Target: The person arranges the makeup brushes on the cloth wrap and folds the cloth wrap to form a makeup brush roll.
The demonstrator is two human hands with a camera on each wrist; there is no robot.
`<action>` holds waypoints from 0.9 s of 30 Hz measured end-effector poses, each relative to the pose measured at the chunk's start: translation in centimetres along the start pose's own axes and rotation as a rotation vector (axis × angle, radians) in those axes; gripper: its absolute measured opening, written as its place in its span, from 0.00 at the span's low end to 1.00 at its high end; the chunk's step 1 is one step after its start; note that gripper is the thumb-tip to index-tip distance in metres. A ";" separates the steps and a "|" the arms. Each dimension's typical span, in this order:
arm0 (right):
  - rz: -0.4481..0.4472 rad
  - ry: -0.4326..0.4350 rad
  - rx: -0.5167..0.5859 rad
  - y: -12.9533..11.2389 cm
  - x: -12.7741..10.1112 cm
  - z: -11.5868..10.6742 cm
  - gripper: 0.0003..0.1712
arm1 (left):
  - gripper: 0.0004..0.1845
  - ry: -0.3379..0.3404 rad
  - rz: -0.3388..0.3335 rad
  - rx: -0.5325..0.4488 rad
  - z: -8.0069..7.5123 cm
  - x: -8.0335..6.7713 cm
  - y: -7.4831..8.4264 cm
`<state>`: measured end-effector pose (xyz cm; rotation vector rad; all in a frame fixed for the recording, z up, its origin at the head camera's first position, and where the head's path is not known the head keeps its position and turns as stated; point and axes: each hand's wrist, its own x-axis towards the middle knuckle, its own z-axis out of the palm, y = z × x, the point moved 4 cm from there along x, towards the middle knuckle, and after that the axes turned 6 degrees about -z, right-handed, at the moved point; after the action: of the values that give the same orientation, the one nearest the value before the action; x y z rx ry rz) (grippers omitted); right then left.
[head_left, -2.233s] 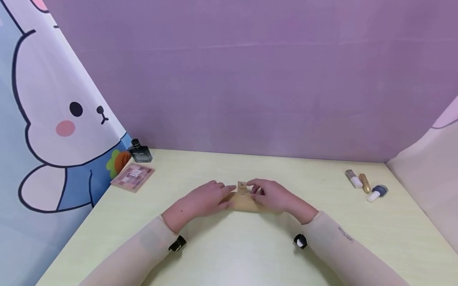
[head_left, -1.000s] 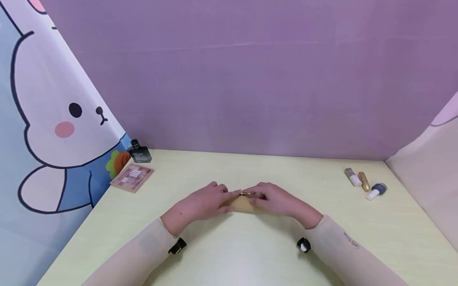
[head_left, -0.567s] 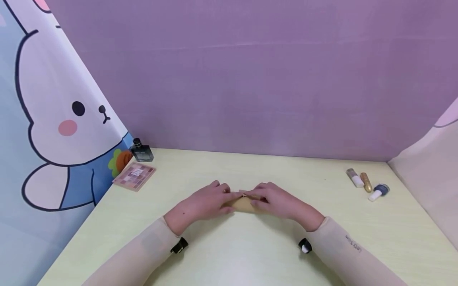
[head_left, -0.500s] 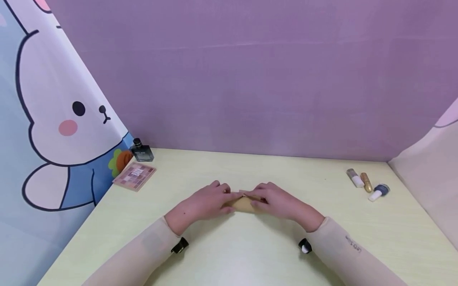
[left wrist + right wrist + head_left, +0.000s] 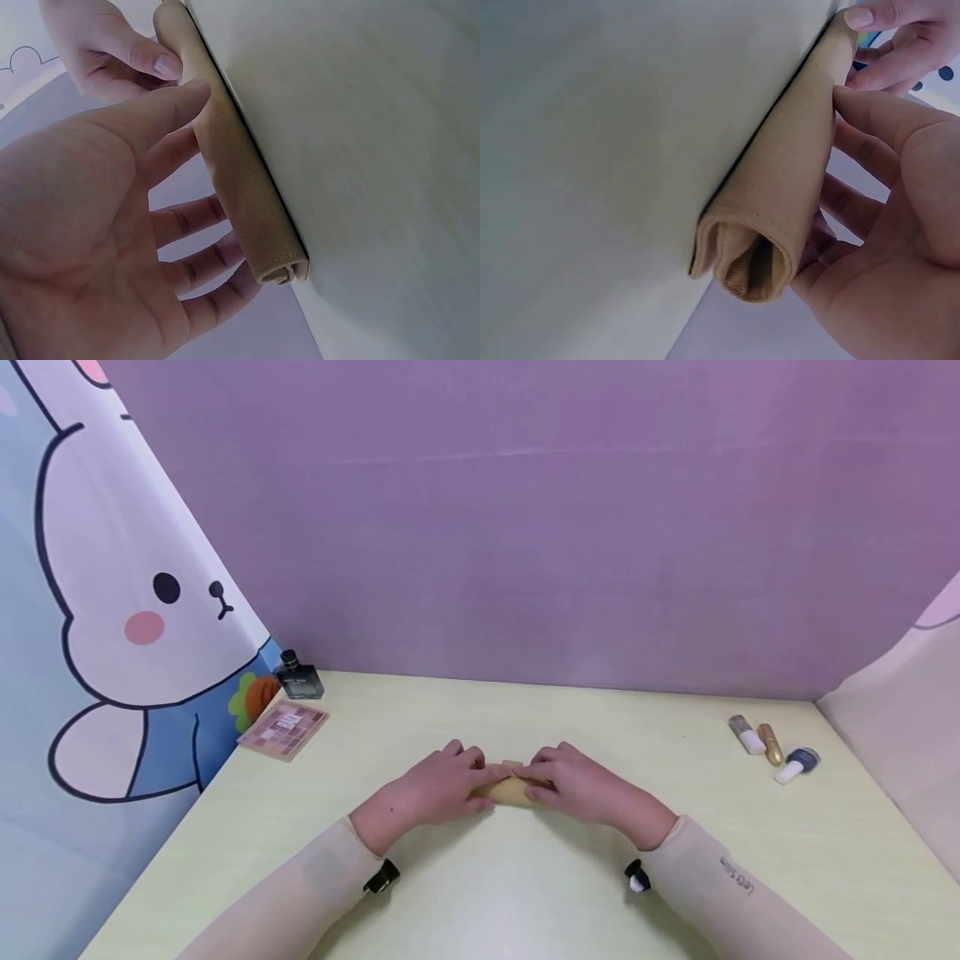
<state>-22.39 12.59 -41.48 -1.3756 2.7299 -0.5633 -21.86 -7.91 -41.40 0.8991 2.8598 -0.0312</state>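
Note:
A tan pouch (image 5: 510, 792), rolled into a long tube, lies across the middle of the table. My left hand (image 5: 444, 783) holds its left part, thumb on the near side and fingers behind. My right hand (image 5: 583, 785) grips the right part in the same way. Both index fingertips meet at the top middle, over a small tab (image 5: 513, 764) that is mostly covered. In the left wrist view the pouch (image 5: 244, 187) shows a folded end beyond my spread fingers. The right wrist view shows the pouch's (image 5: 784, 157) hollow, coiled end.
At the back left stand a dark perfume bottle (image 5: 300, 682) and, nearer, a pink eyeshadow palette (image 5: 283, 730). On the right lie a grey-and-white bottle (image 5: 746, 735), a gold tube (image 5: 770, 745) and a dark blue bottle with a white cap (image 5: 798, 764). A purple backdrop (image 5: 525, 568) borders the table.
The tab with its metal snap stood up between my hands earlier. Both index fingers have since come together over it and pressed it down. The pouch stays in place.

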 end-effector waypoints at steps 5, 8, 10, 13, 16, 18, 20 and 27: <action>0.029 -0.020 -0.001 -0.2 0.0 0.1 0.23 | 0.32 -0.001 -0.001 0.018 0.2 -0.1 0.1; 0.039 -0.025 -0.008 -0.3 -0.1 0.1 0.23 | 0.32 -0.006 -0.001 0.019 0.3 -0.2 0.0; 0.032 -0.028 -0.017 -0.3 -0.2 0.1 0.24 | 0.33 -0.011 0.000 0.011 0.2 -0.2 -0.1; 0.024 -0.034 -0.021 -0.3 -0.2 -0.2 0.26 | 0.34 -0.031 -0.005 -0.018 -0.2 -0.2 -0.2; 0.036 -0.040 -0.004 -0.4 -0.3 -0.6 0.27 | 0.35 -0.069 -0.013 -0.060 -0.8 -0.3 -0.1; 0.048 -0.035 0.002 -0.4 -0.4 -1.1 0.26 | 0.35 -0.096 -0.014 -0.081 -1.2 -0.5 -0.1; 0.056 -0.019 -0.001 -0.5 -0.6 -1.7 0.25 | 0.36 -0.114 -0.007 -0.099 -1.8 -0.8 -0.1; 0.102 0.102 -0.157 -1.2 -2.3 -5.3 0.25 | 0.39 -0.074 0.023 -0.190 -4.2 -2.0 -1.4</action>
<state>-21.03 15.36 -36.44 -1.2600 2.9629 -0.4324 -21.55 -9.93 -36.94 0.8726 2.7276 0.2026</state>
